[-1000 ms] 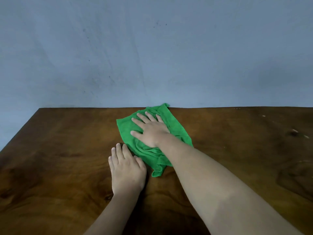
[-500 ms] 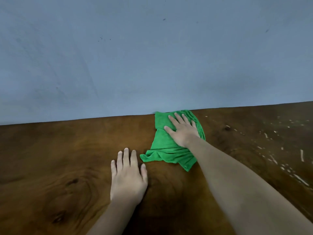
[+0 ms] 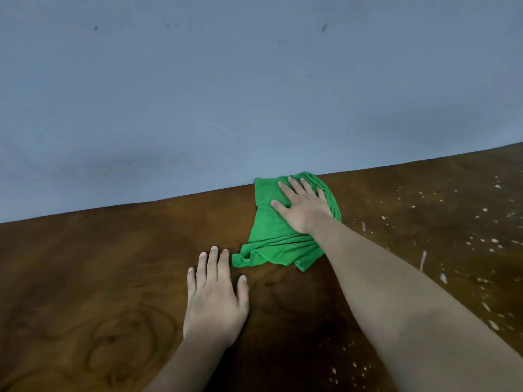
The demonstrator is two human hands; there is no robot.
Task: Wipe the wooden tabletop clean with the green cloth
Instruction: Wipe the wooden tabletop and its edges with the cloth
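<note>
The green cloth (image 3: 273, 240) lies crumpled on the dark wooden tabletop (image 3: 96, 267), up against the table's far edge by the wall. My right hand (image 3: 302, 206) presses flat on the cloth's far half, fingers spread and pointing at the wall. The cloth's loose near corner trails toward me. My left hand (image 3: 215, 295) rests palm down on bare wood just left of and nearer than the cloth, holding nothing and not touching it.
White specks and crumbs (image 3: 481, 241) are scattered over the wood to the right of the cloth and along my right forearm. A plain blue-grey wall (image 3: 254, 94) rises directly behind the table's far edge.
My right hand has slid the cloth to the right along the far edge. The view has swung right and tilted, bringing the white specks into sight. The left hand stays planted.
</note>
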